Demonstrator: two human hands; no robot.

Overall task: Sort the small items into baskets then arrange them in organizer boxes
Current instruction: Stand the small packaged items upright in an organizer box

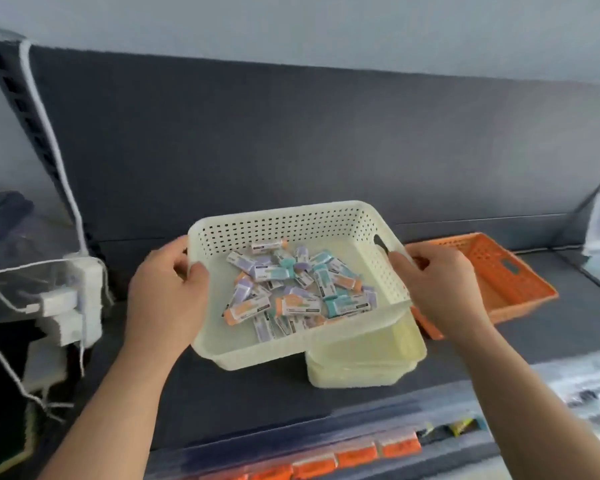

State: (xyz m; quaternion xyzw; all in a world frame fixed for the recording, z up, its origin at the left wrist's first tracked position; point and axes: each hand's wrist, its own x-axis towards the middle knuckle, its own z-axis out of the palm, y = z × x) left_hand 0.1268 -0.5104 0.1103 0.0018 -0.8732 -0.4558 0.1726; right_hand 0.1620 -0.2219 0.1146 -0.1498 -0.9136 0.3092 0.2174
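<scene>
- Head view: the left hand (167,292) grips the left short side of a white perforated basket (291,216). Its thumb lies over the rim and inside the wall, and its fingers curl round the outside.
- The right hand (440,289) grips the opposite short side just below the handle slot, with its fingers curled over the rim.
- Both forearms reach in from the near edge of the dark grey surface (222,393), one on each side of the basket.
- The white basket sits between the two hands over the middle of the surface, tilted so that its open top faces the camera.
- A heap of small packets (291,289) lies on the basket floor, gathered toward the near side. The packets are white with purple, teal or orange ends.
- A pale yellow basket (368,358) rests on the surface under the white basket's near right corner. Whether the two touch cannot be told.
- An orange perforated basket (506,282) lies on the surface toward the right edge, just beyond the right hand and partly hidden by it.
- An organizer box (440,410) runs along the near edge, with a row of orange packets (355,457) in its compartments.
- A white power strip (84,292) with plugs stands at the left edge, and a white cable (49,133) runs up from it.
</scene>
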